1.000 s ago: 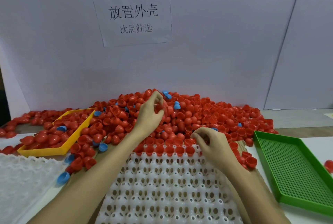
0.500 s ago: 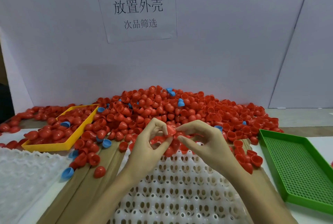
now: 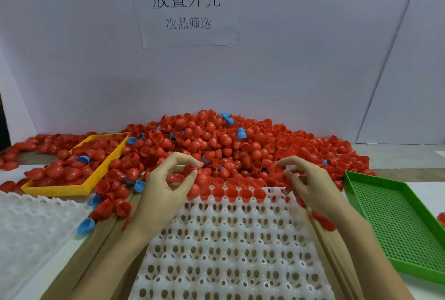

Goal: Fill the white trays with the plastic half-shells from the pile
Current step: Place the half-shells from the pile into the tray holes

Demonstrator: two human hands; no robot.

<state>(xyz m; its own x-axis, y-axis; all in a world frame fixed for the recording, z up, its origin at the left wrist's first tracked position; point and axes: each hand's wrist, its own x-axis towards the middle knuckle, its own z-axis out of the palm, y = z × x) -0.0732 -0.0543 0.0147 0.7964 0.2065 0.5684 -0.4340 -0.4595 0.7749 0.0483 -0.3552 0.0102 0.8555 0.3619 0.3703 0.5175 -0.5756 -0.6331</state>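
White tray (image 3: pixel 231 246) below pile (image 3: pixel 216 140); left hand (image 3: pixel 166 191) pinches half-shell (image 3: pixel 190 169).

Beyond both hands lies a red pile of half-shells (image 3: pixel 216 145) flecked with a few blue half-shells (image 3: pixel 241 133). Between the hands sits a white tray (image 3: pixel 228 239) dotted with holes. Left of the left hand (image 3: pixel 166 191) is a yellow tray (image 3: pixel 72 187); right of the right hand (image 3: pixel 310 186), a green perforated tray (image 3: pixel 395 222).

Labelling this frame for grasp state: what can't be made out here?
Head view only:
- Left hand: thumb and forefinger pinch a red plastic half-shell.
- Right hand: its grip is blurred, contents unclear.
- White moulded plastic tray: near end cut off by the bottom edge; far corners hidden by both hands.
- Perforated green plastic tray: cut off by the right edge.
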